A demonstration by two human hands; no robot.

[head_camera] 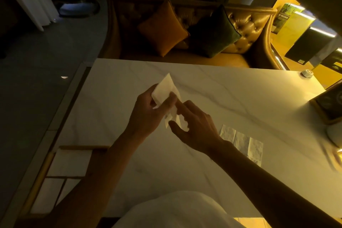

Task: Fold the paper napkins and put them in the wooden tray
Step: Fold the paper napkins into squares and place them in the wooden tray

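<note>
A white cloth garment is seen at the bottom edge, with two bare forearms extended from it over the counter, a smooth white slab marked with thin grey veins. At the near left corner a wooden tray is set, divided by slim wooden bars, and flat white folded napkins are laid in its compartments. A thin, crinkled paper napkin is held up above the middle of the counter, folded to a point at the top. It is gripped by the left hand, with the thumb pressed across it against curled fingers. The right hand is held loose, fingers spread and nearly straight, and the napkin's hanging lower flap is touched by its index finger and thumb. A creased strip of unfolded napkins is laid flat on the counter just beyond the right wrist.
</note>
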